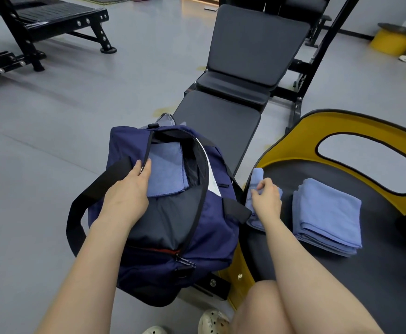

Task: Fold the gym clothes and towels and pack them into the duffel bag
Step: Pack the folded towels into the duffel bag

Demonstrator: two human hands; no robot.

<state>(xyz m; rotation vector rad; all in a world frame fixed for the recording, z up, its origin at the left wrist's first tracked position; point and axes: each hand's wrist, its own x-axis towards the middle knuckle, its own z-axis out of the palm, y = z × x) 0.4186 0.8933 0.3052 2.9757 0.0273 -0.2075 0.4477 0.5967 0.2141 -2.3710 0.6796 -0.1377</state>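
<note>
A navy duffel bag [218,213] stands unzipped on the floor against the bench. Inside it lie a folded blue towel [168,169] and a dark folded garment [168,220]. My left hand [129,189] grips the bag's left zipper edge, thumb outside and fingers inside over the towel. My right hand [265,197] grips a small folded blue towel [255,179] on the black seat pad, just right of the bag. A stack of folded blue towels [327,215] lies further right on the same pad.
The black and yellow seat [281,150] holds the towels. A black weight bench [223,121] stretches away behind the bag. Black machine frames [28,32] stand at far left, a yellow stool [392,41] at far right. My knee and shoes are at the bottom.
</note>
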